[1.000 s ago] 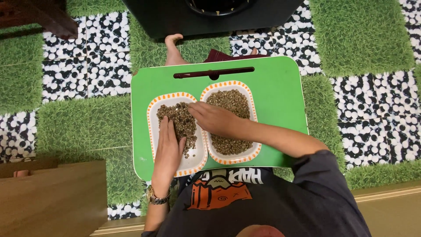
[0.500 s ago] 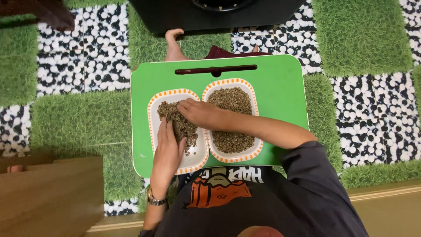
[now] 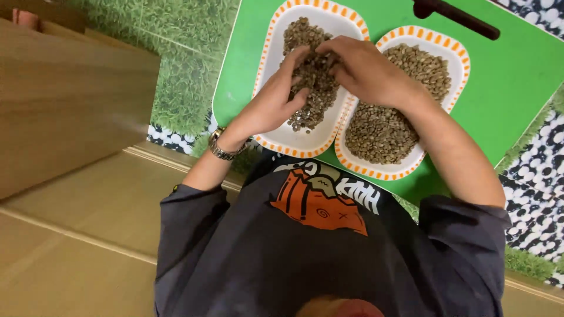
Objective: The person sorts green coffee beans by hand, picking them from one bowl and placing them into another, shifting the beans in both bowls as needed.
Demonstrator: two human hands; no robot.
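Both hands (image 3: 329, 76) amid left dish's (image 3: 276, 132) beans (image 3: 314, 88)

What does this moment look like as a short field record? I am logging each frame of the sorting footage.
left hand: left hand rests in the left dish, fingers in the darker beans
right hand: right hand reaches across over the same beans, fingertips beside the left hand's
grip: neither hand visibly closed on anything
right dish: right dish holds paler beans, untouched
support: green tray carries both dishes
wrist: metal watch on the left wrist
surroundings: wooden furniture, grass-pattern mat
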